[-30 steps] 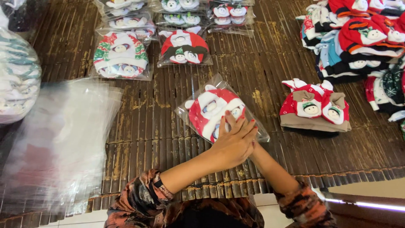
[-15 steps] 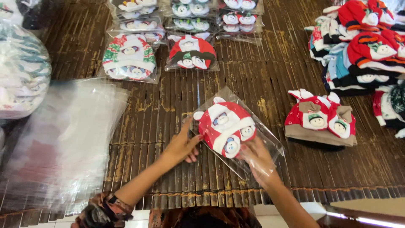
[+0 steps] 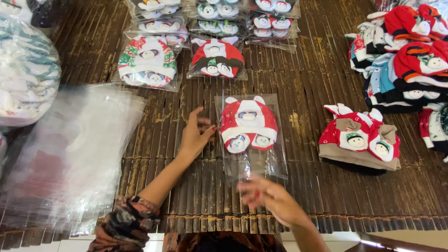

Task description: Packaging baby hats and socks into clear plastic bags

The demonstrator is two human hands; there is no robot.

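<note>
A red and white baby hat sealed in a clear plastic bag (image 3: 248, 133) lies flat on the dark slatted table (image 3: 308, 88). My left hand (image 3: 197, 134) touches the bag's left edge, fingers spread. Below the bag's near edge hovers my right hand (image 3: 268, 198), blurred, fingers apart, holding nothing. Two more bagged hats, a green-red one (image 3: 148, 62) and a red one (image 3: 217, 58), lie just beyond it.
A stack of empty clear bags (image 3: 60, 154) lies at left, beside a big bag of hats (image 3: 23, 70). An unbagged red and tan hat pile (image 3: 361, 140) sits at right, with more loose hats (image 3: 410, 51) behind. Several bagged hats (image 3: 210, 11) line the far edge.
The bagged hat went from tilted under both hands to lying straight and further from me. My right hand came off the bag toward me; my left stays at its edge.
</note>
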